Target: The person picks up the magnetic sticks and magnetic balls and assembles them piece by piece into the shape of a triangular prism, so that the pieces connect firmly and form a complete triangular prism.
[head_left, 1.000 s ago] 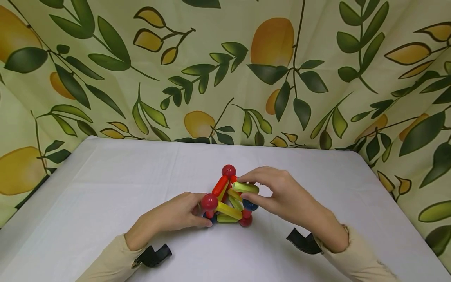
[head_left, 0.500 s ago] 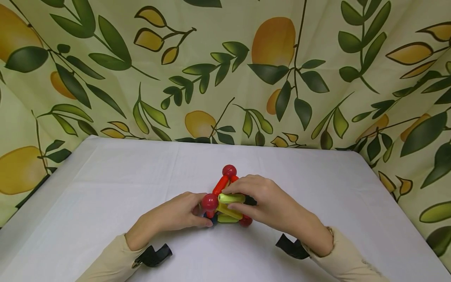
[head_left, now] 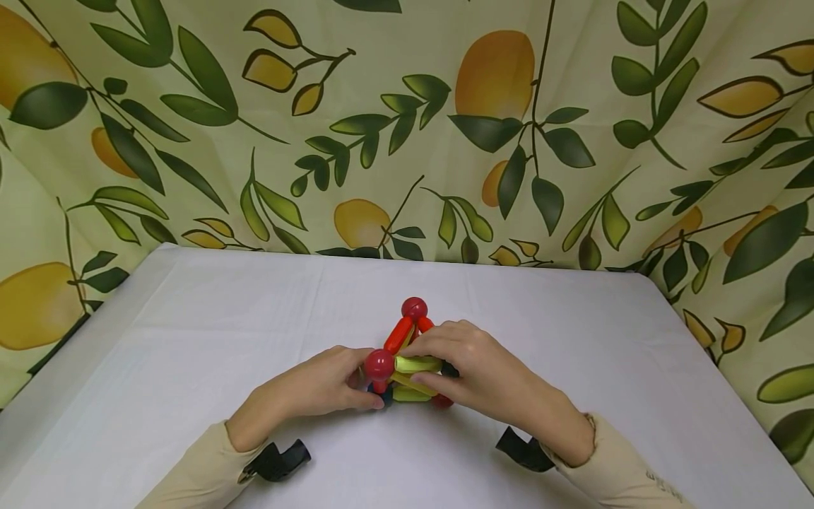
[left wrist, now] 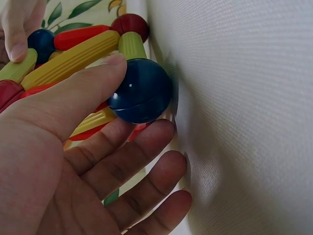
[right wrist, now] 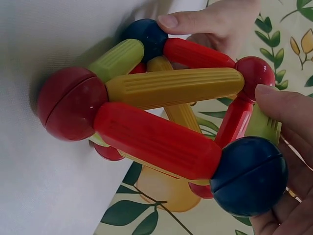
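A toy frame of ribbed rods and balls (head_left: pixel 407 353) stands on the white table (head_left: pixel 191 339), with a red ball (head_left: pixel 414 308) at its top. My left hand (head_left: pixel 331 385) grips the low blue ball (left wrist: pixel 139 90) at the frame's near left corner, thumb on top and fingers beneath. My right hand (head_left: pixel 458 371) pinches a light green rod (head_left: pixel 416 364) that lies level beside the near red ball (head_left: pixel 379 364). In the right wrist view this green rod (right wrist: pixel 264 127) sits under my thumb, close to a second blue ball (right wrist: pixel 249 176). A yellow rod (right wrist: pixel 176 87) and a red rod (right wrist: pixel 156 139) cross in front.
A cloth printed with leaves and lemons (head_left: pixel 407 141) hangs behind the table and down both sides. The table's far edge (head_left: pixel 394 260) meets the cloth. Black wrist straps (head_left: pixel 280 459) show at both sleeves.
My right hand has carried the green rod down and left, from the frame's upper right to a level spot by the near red ball. The left hand has stayed put.
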### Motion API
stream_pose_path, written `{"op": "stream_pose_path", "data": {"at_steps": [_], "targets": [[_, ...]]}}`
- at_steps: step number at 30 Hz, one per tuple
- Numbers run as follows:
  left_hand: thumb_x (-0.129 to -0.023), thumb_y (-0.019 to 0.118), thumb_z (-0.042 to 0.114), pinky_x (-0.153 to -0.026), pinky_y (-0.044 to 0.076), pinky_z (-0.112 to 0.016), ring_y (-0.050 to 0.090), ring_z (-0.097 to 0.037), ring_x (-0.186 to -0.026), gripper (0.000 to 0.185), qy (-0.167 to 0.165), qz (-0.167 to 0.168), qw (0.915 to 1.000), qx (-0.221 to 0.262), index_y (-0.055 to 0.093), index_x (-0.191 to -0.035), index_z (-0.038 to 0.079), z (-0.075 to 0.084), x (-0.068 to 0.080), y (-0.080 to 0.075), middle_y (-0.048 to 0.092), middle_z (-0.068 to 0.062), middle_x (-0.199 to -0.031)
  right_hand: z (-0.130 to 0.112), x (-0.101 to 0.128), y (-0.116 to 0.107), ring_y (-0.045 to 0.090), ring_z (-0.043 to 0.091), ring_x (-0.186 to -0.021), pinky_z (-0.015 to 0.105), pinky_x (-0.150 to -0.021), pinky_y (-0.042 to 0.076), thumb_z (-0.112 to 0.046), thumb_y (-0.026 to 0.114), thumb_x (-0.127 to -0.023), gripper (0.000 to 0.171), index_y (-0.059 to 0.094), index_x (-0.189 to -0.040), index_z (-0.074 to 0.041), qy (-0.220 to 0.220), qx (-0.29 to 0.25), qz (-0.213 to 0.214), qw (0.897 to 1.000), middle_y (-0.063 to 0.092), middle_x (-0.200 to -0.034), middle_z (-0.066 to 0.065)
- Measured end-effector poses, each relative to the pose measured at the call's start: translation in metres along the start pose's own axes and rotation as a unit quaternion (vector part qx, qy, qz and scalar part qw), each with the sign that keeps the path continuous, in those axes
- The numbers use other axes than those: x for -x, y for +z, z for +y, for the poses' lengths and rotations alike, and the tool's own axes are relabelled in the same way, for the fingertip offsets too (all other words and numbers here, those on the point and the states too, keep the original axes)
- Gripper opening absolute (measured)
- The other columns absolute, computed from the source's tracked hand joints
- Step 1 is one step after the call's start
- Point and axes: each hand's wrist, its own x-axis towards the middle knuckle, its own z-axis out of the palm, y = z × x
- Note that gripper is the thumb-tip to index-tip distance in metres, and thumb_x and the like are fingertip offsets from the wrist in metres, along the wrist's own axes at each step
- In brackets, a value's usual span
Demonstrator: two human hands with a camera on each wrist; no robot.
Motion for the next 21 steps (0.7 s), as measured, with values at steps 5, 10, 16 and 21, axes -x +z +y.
{"op": "stream_pose_path", "data": {"at_steps": [5, 10, 16, 21], "targets": [[-0.081, 0.082, 0.03, -0.06, 0.044, -0.023, 0.053, -0.009, -0.071, 0.039, 0.001, -0.001, 1.0, 0.003, 0.065, -0.113, 0.017, -0.0001, 0.0001, -0.0001, 0.058, 0.011, -0.076, 0.0006, -0.0005, 0.0006, 0.067, 0.008, -0.1, 0.035, -0.094, 0.053, -0.018, 0.08, -0.084, 0.028, 0.074, -0.112, -0.016, -0.003, 0.003, 0.001, 1.0, 0.074, -0.107, -0.007], [-0.081, 0.082, 0.031, -0.062, 0.045, -0.024, 0.054, -0.01, -0.073, 0.038, 0.0, 0.0, 1.0, 0.003, 0.065, -0.112, 0.018, -0.0006, -0.0005, 0.0001, 0.059, 0.011, -0.077, 0.0011, -0.0007, 0.0021, 0.067, 0.008, -0.098, 0.033, -0.092, 0.053, -0.019, 0.082, -0.082, 0.029, 0.074, -0.11, -0.015, 0.005, 0.017, -0.009, 1.0, 0.074, -0.106, -0.007], [-0.081, 0.082, 0.032, -0.063, 0.046, -0.024, 0.054, -0.01, -0.075, 0.037, -0.001, -0.004, 1.0, -0.008, 0.065, -0.111, 0.019, 0.0006, 0.0007, -0.0023, 0.059, 0.012, -0.078, 0.0021, 0.0017, 0.004, 0.063, 0.009, -0.102, 0.03, -0.091, 0.054, -0.018, 0.083, -0.08, 0.031, 0.074, -0.109, -0.016, 0.006, 0.015, 0.008, 1.0, 0.073, -0.107, -0.008], [-0.082, 0.081, 0.033, -0.059, 0.045, -0.023, 0.054, -0.008, -0.069, 0.028, 0.009, 0.008, 0.9997, -0.02, 0.065, -0.103, 0.022, 0.0053, 0.0054, -0.0096, 0.06, 0.014, -0.076, 0.0053, 0.0076, 0.0043, 0.057, 0.01, -0.105, 0.025, -0.087, 0.055, -0.018, 0.085, -0.078, 0.032, 0.072, -0.107, -0.017, 0.01, 0.0, 0.048, 0.999, 0.067, -0.108, -0.007]]}}
